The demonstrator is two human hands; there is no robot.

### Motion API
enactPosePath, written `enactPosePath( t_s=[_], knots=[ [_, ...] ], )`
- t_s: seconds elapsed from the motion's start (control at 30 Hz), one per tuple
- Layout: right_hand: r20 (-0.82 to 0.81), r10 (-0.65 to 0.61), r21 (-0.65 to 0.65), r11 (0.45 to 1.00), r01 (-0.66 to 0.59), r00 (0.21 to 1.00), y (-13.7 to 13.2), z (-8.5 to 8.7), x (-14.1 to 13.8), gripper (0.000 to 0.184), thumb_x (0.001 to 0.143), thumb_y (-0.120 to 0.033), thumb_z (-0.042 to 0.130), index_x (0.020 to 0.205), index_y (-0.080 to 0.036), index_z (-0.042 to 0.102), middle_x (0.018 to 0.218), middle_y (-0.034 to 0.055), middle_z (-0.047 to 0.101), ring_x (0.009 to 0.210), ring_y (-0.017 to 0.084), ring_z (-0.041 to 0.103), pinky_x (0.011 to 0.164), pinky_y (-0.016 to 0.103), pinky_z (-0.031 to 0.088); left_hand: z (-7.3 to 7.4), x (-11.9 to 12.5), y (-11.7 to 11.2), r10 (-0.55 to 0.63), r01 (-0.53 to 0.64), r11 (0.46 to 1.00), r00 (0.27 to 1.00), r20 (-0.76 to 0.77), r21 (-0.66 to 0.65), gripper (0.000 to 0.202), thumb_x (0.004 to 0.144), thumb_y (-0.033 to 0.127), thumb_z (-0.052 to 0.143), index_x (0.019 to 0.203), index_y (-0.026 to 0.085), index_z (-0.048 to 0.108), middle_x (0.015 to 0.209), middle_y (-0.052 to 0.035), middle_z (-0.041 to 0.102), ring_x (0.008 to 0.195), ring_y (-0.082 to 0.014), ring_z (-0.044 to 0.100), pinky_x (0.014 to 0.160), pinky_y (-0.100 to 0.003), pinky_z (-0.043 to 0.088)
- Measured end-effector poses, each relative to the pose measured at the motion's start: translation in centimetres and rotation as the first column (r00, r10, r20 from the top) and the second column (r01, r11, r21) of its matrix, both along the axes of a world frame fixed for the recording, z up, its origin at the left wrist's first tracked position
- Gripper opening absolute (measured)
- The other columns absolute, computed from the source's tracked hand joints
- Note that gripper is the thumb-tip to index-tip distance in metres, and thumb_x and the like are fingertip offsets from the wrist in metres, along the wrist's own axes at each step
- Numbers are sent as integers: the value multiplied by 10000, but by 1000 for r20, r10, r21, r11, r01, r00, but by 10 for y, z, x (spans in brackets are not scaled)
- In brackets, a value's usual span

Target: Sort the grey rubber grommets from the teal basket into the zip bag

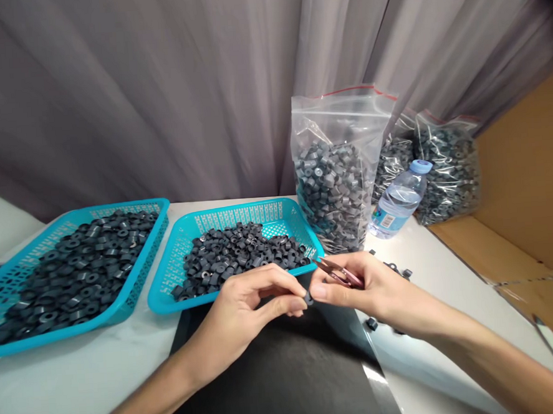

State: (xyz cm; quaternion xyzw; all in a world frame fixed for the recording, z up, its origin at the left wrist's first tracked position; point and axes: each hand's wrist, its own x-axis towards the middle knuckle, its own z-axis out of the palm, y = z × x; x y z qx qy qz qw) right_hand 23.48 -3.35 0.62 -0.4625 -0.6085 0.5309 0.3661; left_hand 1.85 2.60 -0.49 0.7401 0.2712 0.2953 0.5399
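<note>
Btwn L fingers (288, 305): dk pc (309, 299), pinched at tips; R fingers (329, 293) hold scissors (352, 278).

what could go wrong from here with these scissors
The small dark piece, pinched by the left hand, might slip and be hard to spot on the black mat. The scissors, in the right hand close to the left, could nick skin. Loose pieces beside the right hand might get brushed aside.
</note>
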Motion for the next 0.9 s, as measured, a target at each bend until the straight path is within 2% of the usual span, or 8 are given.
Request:
enactPosePath(
  t_s=[0.1,0.17,0.3,0.43,0.53,0.63,0.7,0.9],
  knots=[
    [-22,-45,9,999,46,999,3,-8,-2,365,867,-525,697,809,-170,632,648,-60,384,611,97,290,553,255,235,-1,0,0,46,-27,981,994,-97,194,75,894,261,713,840,233,757,849,14,716,808,-123,661,791,-228,490],
    [-34,-83,39,996,84,996,5,-11,-4,340,865,-499,707,819,-168,647,668,-48,442,630,103,339,574,252,271,-3,0,0,79,-57,979,991,-105,193,72,898,290,709,872,236,749,848,17,724,801,-124,670,782,-230,493],
    [-41,-250,194,948,253,967,4,-15,-9,268,877,-437,707,850,-172,674,670,-36,512,602,100,402,558,239,324,-6,3,-2,122,-124,988,992,-22,-97,176,870,343,739,988,222,690,804,18,742,762,-132,696,762,-236,521],
    [-31,-356,411,847,336,934,-3,-26,-14,161,903,-351,690,898,-192,713,653,-29,566,537,96,404,515,243,333,1,8,-7,120,-90,920,991,53,-382,217,855,316,758,1013,187,683,731,20,727,687,-110,662,701,-212,505],
    [-23,-346,507,805,309,938,-7,-34,-16,95,903,-290,695,946,-219,742,721,-7,653,549,103,457,534,252,368,9,9,-13,147,-91,879,985,85,-469,177,863,290,752,983,165,715,717,16,720,688,-97,635,686,-195,480],
    [-52,-348,509,797,325,936,-7,-37,-18,89,891,-290,712,947,-229,747,767,6,686,579,116,504,557,260,398,13,8,-17,152,-75,869,981,120,-490,167,854,274,761,975,163,732,720,11,723,690,-99,625,683,-198,472],
    [-72,-358,483,804,346,931,-7,-37,-20,95,882,-308,722,929,-227,740,727,-6,644,573,114,488,546,258,389,12,7,-17,147,-60,863,980,136,-501,166,851,265,764,981,163,740,720,7,724,693,-105,625,689,-206,472],
    [-157,-361,331,857,394,919,-5,-35,-23,156,853,-328,749,947,-225,679,593,-85,322,507,87,301,483,232,282,8,5,-14,139,-44,859,979,149,-510,154,854,265,762,975,170,756,727,3,723,700,-106,624,698,-212,466]
  ],
)
